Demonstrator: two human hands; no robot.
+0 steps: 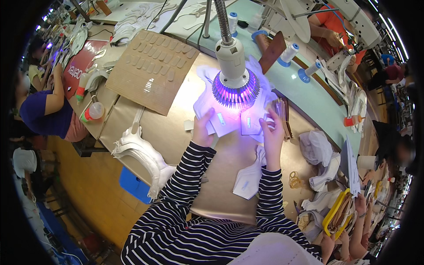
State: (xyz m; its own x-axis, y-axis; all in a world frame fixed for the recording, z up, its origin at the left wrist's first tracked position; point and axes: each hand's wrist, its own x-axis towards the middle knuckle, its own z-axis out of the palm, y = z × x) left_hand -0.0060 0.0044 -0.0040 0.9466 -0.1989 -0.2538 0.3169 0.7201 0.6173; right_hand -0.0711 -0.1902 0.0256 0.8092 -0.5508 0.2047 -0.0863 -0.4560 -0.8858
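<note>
A lamp (235, 87) with a ribbed metal head casts violet light over white cut pieces (207, 84) on the table. My left hand (203, 129) is closed on the left edge of a white cut piece (225, 125) below the lamp. My right hand (272, 132) has its thumb and fingers bent at the right edge of a dark-outlined rectangular piece (251, 125). Small glowing marks show on both pieces. Between my forearms lies a small group of white cut pieces (247, 180).
A cardboard sheet (152, 66) with rows of small oval pads lies at the left. Bundled white pieces (143, 152) hang over the near-left edge. Thread spools (289, 54) stand at the right. A yellow tray (334, 216) is by other people's hands. A person in orange (327, 31) sits opposite.
</note>
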